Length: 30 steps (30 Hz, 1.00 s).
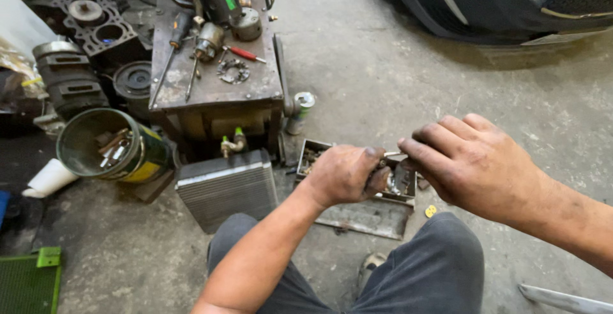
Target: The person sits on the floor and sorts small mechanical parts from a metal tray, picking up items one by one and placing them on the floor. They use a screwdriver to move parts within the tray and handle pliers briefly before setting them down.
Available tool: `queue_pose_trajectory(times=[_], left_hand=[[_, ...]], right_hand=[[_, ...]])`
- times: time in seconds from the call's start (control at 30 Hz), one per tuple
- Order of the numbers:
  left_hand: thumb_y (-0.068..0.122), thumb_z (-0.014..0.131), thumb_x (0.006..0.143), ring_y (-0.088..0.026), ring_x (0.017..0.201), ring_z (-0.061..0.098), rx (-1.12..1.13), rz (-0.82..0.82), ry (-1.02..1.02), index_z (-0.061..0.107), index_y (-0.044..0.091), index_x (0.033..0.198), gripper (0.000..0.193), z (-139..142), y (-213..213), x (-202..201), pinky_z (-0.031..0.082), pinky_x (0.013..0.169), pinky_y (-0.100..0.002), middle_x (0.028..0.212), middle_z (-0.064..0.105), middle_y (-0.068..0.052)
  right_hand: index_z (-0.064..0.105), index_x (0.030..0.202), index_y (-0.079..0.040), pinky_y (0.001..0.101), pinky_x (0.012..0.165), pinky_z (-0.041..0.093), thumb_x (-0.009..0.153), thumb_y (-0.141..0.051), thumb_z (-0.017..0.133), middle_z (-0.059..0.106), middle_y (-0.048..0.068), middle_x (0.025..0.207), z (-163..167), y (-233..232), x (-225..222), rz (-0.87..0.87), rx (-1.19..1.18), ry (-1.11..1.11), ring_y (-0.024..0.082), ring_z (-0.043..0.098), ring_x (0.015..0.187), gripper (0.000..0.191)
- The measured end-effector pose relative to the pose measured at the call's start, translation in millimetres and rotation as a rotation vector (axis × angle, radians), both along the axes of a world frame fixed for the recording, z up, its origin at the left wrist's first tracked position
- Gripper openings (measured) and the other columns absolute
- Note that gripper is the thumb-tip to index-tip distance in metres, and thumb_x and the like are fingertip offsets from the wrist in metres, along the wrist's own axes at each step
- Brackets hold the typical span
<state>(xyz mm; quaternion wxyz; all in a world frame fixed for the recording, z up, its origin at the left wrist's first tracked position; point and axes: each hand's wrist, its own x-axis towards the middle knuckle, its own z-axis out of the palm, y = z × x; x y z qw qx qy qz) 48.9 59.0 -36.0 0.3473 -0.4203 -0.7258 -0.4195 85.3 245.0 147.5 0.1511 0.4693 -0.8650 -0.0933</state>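
Fingers of left hand (348, 175) clamped on small metal part (391, 156); right hand (469, 161) pinching its end. Likely rigid, greasy, slippery; grip by body.

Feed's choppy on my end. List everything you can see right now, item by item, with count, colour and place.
small parts tray: 1, grey metal, on the floor under both hands
small metal part: 1, silvery, pinched between the two hands
flat metal plate: 1, grey, under the tray
finned radiator core: 1, silver, left of the tray
low metal workbench: 1, rusty brown, behind the core
red-handled screwdriver: 1, on the bench
tin can: 1, green and yellow, tipped, left of the bench
spray can: 1, silver, right of the bench
engine block: 1, dark, top left
car bumper: 1, dark, top right
left hand: 1, greasy, closed on the part
right hand: 1, greasy, fingertips on the part
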Motion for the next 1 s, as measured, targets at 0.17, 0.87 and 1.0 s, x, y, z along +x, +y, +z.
queue_pose_trajectory(times=[0.17,0.87,1.0], left_hand=[[0.028,0.074,0.097,-0.032,0.069,0.066,-0.006,-0.009,0.01,0.061,0.002,0.113,0.034,0,-1,5,0.053,0.063,-0.043,0.078,0.064,-0.011],[0.016,0.048,0.115,-0.037,0.078,0.06,0.4,0.322,-0.121,0.054,0.001,0.108,0.018,-12,-15,-33,0.052,0.072,-0.046,0.09,0.058,-0.02],[0.035,0.043,0.11,-0.027,0.065,0.059,1.302,-0.277,-0.882,0.054,0.008,0.103,0.03,-22,2,-39,0.053,0.061,-0.044,0.076,0.056,-0.008]], right_hand=[[0.071,0.106,-0.005,0.039,0.069,0.048,0.074,-0.022,0.074,0.069,0.005,0.093,1,1,3,-0.013,-0.021,-0.007,0.024,0.065,0.084,0.036],[0.073,0.122,-0.01,0.0373,0.065,0.053,0.082,-0.036,0.085,0.063,0.012,0.077,-73,-2,-48,-0.451,-0.686,-0.435,0.022,0.058,0.066,0.049],[0.063,0.126,-0.004,0.036,0.071,0.055,0.071,-0.043,0.093,0.067,0.008,0.102,-148,-24,-71,-0.17,-0.889,-0.767,0.015,0.063,0.083,0.074]])
